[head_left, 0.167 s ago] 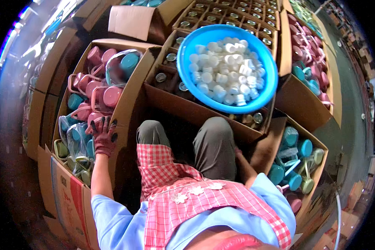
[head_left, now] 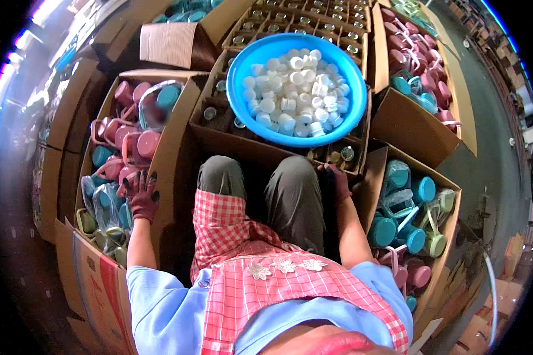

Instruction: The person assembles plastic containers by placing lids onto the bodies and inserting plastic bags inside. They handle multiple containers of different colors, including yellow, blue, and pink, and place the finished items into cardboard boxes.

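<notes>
1. Two knees in dark grey trousers (head_left: pixel 294 201) rise mid-frame above a red-and-white checked apron (head_left: pixel 266 296).
2. The left hand (head_left: pixel 142 201), in a dark red glove, is open, fingers spread, at left of centre. It lies over pink plastic cups with looped handles (head_left: pixel 148 144) in a tall cardboard box (head_left: pixel 175 139); firm contact cannot be told.
3. The right hand (head_left: pixel 340 182), also gloved, is just right of the right knee, by the lower right corner of a brown divided carton (head_left: pixel 237 142). Its fingers are too dark to tell whether they grip.
4. At right, teal round-lidded cups (head_left: pixel 424 189) stand among clear plastic wrap, probably against scuffing.
5. At upper centre, a round blue plastic basin (head_left: pixel 238 112) heaped with white caps (head_left: pixel 296 89) rests atop the divided carton, likely for raised support within reach.
6. Toward the top edge, small clear glass bottles (head_left: pixel 273 28) sit in cells, presumably to stop knocking.
</notes>
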The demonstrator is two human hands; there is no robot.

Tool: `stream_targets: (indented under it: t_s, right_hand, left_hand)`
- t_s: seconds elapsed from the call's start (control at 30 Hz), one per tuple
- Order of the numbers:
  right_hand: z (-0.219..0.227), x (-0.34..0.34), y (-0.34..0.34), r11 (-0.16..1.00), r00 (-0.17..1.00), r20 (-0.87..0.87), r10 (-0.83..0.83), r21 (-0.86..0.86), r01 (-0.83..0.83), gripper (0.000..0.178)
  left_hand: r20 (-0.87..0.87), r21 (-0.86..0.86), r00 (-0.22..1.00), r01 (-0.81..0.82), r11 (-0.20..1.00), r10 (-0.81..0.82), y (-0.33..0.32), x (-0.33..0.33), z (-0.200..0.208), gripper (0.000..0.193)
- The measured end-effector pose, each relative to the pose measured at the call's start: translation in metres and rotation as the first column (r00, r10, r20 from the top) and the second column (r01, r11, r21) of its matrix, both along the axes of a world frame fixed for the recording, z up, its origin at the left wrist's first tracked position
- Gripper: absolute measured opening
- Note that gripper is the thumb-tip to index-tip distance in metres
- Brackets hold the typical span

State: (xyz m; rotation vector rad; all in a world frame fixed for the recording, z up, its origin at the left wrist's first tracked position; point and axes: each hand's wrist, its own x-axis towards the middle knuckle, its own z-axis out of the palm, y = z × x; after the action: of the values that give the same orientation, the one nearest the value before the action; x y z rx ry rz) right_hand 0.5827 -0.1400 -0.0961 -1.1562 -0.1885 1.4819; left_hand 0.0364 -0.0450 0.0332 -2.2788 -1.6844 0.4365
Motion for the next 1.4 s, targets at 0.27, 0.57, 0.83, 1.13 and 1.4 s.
stream_targets:
  t_s: [0.27, 0.57, 0.83, 1.13, 1.4]
  right_hand:
    - [0.081, -0.004, 0.015, 1.0, 0.967, 0.255, 0.029, -0.016, -0.026, 0.024]
    - [0.107, -0.021, 0.054, 0.972, 0.714, 0.667, 0.212, -0.069, -0.225, 0.01]
    - [0.152, 0.005, 0.155, 0.994, 0.945, 0.31, -0.107, 0.025, 0.104, 0.065]
    - [0.132, 0.142, 0.272, 0.909, 0.612, 0.699, -0.369, 0.407, 0.083, 0.017]
    - [0.173, 0.166, 0.375, 0.996, -0.044, 0.996, -0.08, 0.078, -0.039, 0.027]
  left_hand:
    - [0.245, 0.159, 0.959, 0.104, 0.982, -0.141, 0.014, -0.01, -0.033, 0.063]
    - [0.674, -0.443, -0.465, 0.369, 0.817, 0.575, 0.103, 0.198, -0.021, 0.064]
    - [0.5, -0.321, -0.597, 0.545, 0.775, 0.627, 0.208, 0.346, 0.009, 0.058]
    - [0.955, 0.036, 0.293, 0.043, 0.998, -0.048, 0.325, 0.428, 0.03, 0.063]
    - [0.699, 0.042, 0.653, 0.37, 0.928, -0.292, 0.415, 0.49, 0.043, 0.065]
